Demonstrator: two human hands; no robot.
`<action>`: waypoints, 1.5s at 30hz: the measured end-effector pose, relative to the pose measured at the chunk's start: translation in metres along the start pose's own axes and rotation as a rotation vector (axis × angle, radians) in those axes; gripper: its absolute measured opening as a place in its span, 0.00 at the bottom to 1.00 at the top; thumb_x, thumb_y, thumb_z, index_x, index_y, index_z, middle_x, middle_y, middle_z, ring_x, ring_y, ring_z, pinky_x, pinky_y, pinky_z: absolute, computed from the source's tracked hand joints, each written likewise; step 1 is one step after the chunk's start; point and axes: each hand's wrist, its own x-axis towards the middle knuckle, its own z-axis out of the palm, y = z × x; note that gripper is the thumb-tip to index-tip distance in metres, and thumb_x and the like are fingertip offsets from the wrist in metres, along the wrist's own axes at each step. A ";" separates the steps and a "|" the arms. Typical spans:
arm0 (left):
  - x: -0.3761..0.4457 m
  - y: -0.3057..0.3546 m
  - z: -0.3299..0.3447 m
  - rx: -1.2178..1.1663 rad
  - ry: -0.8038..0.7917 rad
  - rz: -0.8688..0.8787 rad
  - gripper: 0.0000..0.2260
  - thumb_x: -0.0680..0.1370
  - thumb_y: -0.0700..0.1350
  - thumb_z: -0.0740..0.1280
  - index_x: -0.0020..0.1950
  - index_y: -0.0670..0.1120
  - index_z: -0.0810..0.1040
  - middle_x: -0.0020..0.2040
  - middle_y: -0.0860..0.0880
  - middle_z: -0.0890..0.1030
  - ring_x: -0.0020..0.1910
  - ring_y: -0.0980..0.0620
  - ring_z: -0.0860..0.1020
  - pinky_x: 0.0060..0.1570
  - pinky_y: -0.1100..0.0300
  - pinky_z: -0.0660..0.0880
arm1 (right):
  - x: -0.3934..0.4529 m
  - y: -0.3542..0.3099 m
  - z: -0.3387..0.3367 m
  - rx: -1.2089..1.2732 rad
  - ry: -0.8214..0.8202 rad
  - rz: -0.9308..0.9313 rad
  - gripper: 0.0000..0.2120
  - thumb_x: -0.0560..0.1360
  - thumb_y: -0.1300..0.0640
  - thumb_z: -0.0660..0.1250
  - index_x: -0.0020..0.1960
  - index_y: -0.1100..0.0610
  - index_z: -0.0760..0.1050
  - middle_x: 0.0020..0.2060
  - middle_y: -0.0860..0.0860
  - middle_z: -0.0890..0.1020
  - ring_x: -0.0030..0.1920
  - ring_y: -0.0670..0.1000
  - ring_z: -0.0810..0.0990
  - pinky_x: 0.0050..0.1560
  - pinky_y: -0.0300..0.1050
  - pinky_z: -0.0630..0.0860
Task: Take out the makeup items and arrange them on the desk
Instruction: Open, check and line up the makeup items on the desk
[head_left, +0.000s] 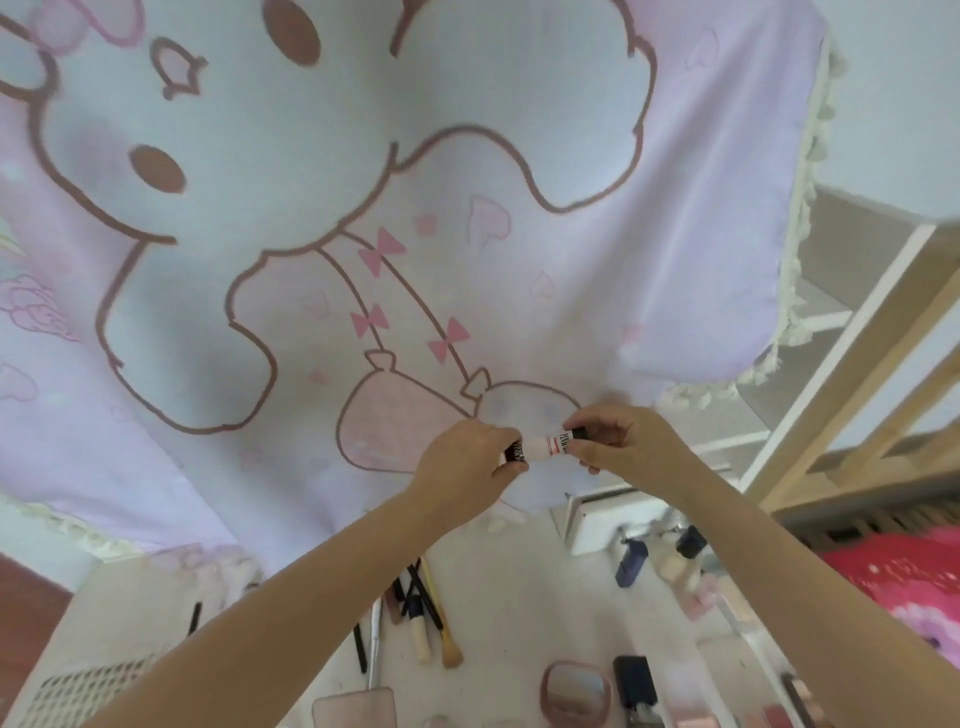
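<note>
Both bare forearms reach up over the white desk. Left hand and right hand pinch the ends of a small smooth white tube, raised before soft printed cloth.

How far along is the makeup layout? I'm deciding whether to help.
Well underway: brushes, bottles and a compact mirror already lie on the desk. In hand: both left hand and right hand hold a small tube. It still needs placing.
</note>
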 end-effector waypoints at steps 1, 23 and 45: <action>-0.001 0.001 0.011 -0.043 -0.067 -0.003 0.10 0.78 0.49 0.61 0.54 0.44 0.75 0.46 0.47 0.78 0.47 0.49 0.73 0.45 0.59 0.68 | -0.006 0.007 0.002 -0.055 0.009 0.011 0.06 0.71 0.65 0.69 0.47 0.59 0.79 0.32 0.45 0.78 0.29 0.40 0.76 0.35 0.27 0.73; 0.002 0.073 0.230 -0.464 -0.703 -0.172 0.11 0.76 0.41 0.62 0.53 0.39 0.80 0.51 0.39 0.81 0.52 0.42 0.77 0.47 0.56 0.70 | -0.068 0.179 0.040 -0.680 -0.094 0.555 0.10 0.77 0.61 0.57 0.54 0.62 0.74 0.51 0.57 0.77 0.45 0.52 0.72 0.47 0.39 0.68; -0.035 -0.024 0.180 -0.054 -0.631 -0.265 0.13 0.81 0.44 0.54 0.57 0.41 0.75 0.56 0.44 0.74 0.54 0.46 0.75 0.50 0.56 0.72 | -0.070 0.153 0.055 -1.069 -0.071 0.516 0.16 0.75 0.55 0.63 0.61 0.59 0.69 0.58 0.56 0.74 0.56 0.56 0.75 0.48 0.44 0.76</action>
